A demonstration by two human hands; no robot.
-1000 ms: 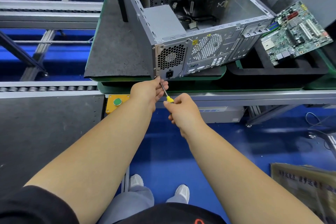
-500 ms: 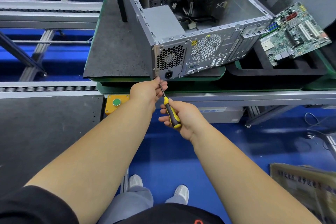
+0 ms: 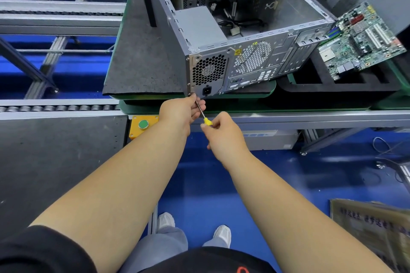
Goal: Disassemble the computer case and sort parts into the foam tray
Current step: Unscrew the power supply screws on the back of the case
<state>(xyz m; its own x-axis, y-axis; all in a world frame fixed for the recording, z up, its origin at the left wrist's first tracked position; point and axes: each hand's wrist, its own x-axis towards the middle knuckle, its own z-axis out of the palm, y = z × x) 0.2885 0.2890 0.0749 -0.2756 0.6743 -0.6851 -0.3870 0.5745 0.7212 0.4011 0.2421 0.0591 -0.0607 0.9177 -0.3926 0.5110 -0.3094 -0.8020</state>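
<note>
We stand at a conveyor line [image 3: 310,117] whose aluminium rail runs across the view. On it a dark mat [image 3: 142,62] carries the computer case [image 3: 255,60], lying open side up with its rear panel facing us and its near corner at the mat's front edge. Inside the case, at the near left corner, the grey power supply [image 3: 197,26] sits behind its honeycomb vent. Just to the right of the case lies the black foam tray [image 3: 310,88], and a green motherboard [image 3: 359,42] rests tilted over the tray's far side. Our left hand [image 3: 179,111] reaches to the bottom left corner of the rear panel, its fingers curled around the metal shaft of the screwdriver [image 3: 203,115] close to the tip. Our right hand [image 3: 224,133] is closed around the screwdriver's yellow handle, which it mostly hides. A yellow box with a green button [image 3: 143,124] sits on the rail left of our hands.
</note>
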